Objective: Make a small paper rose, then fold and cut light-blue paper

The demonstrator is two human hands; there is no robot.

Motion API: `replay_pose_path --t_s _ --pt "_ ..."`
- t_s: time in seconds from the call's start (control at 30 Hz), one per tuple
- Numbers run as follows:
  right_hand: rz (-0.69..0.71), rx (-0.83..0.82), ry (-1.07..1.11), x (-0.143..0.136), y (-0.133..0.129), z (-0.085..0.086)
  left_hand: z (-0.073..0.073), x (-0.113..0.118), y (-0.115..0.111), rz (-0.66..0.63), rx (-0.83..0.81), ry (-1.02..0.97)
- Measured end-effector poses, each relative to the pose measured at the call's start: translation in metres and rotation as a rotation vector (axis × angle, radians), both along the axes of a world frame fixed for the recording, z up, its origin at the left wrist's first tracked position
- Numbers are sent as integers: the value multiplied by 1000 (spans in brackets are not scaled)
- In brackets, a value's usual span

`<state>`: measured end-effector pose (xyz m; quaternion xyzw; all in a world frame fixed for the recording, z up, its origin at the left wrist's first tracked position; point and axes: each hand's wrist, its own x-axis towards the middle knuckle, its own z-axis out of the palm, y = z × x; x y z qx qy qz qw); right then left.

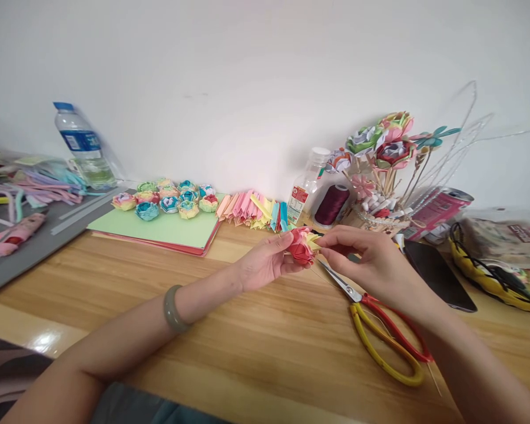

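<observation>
The left hand (pixel 267 259) grasps a flower (pixel 299 247); the right hand (pixel 371 253) pinches its yellow paper (pixel 312 242), seemingly adjusting it. Any tug calls for gentleness.

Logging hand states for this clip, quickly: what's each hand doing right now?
Left hand: closed on the red-and-yellow paper flower.
Right hand: thumb and forefinger at the flower's yellow part.

Left arm (pixel 132 333): one smooth, rounded grey-green bangle (pixel 173 309), worn above the wrist. Grey-teal cloth (pixel 132 405), apparently clothing, shows at the table's (pixel 247 353) near edge; cut unclear.
</observation>
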<state>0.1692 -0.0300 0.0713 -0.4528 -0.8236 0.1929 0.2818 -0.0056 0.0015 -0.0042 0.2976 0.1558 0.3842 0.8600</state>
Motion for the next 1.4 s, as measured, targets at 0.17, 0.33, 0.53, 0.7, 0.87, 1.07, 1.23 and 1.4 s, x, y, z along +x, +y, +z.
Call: replay_pose_path --t_s 0.17,0.33,0.53,0.7,0.87,1.07,1.23,1.4 --pt "-32 172 -57 -4 -2 -5 -1 0 0 21 -3 20" --pt "-31 211 -19 -6 -7 -2 -1 0 0 25 17 -16" --pt "79 -147 46 3 -3 9 2 -1 -1 -16 2 8" --pt "93 -140 36 4 -2 9 3 0 -1 -21 1 19" --pt "-5 -199 91 2 -3 8 1 0 0 -16 21 20" --pt "-121 -177 117 -2 -3 2 0 0 -1 -1 54 -26" --pt "-167 152 -54 -9 -8 -7 0 1 -2 16 45 -61" --pt "-168 359 -113 -14 -15 -10 0 1 -2 46 18 -98"
